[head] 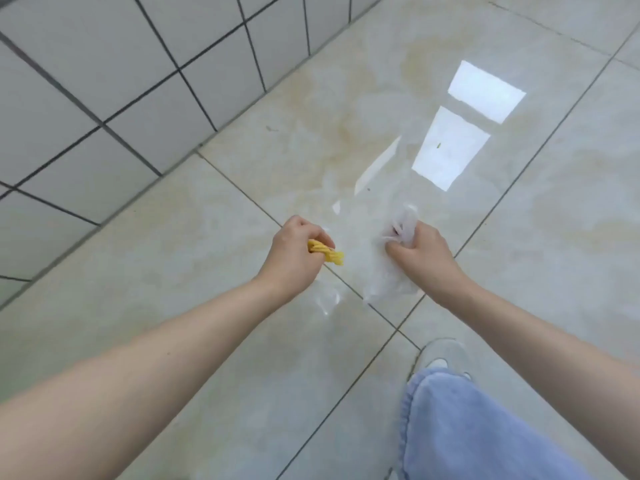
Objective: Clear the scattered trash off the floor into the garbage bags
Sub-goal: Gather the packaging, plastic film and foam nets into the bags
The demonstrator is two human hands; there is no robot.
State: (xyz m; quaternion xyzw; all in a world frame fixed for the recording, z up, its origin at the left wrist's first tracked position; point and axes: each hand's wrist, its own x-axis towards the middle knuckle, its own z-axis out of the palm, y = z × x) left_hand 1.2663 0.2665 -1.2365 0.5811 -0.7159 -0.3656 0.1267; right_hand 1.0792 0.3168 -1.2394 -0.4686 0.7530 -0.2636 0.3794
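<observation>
Glossy beige tiled floor (214, 237) meeting a white tiled wall (114, 64) with dark grout, bright window reflections at upper right. Left hand (294, 251) curled into a fist round a yellow twisted scrap (327, 252), one end protruding past the fingers (320, 239). Right hand (420, 252) bunching the neck of a clear plastic garbage bag (388, 271), body of the bag hanging below and between the hands, just above the floor. Both items judged very light and soft: bag thin, slippery, prone to collapse, best held at the gathered rim and spread open; scrap limp, easily pinched anywhere along its length. Bag outline nearly lost against the shiny tile, its mouth and any contents not discernible. Nature of the scrap uncertain, most of it hidden in the fist. Lower right, a blue trouser leg (467, 427) and pale shoe (441, 355), partly cut off.
</observation>
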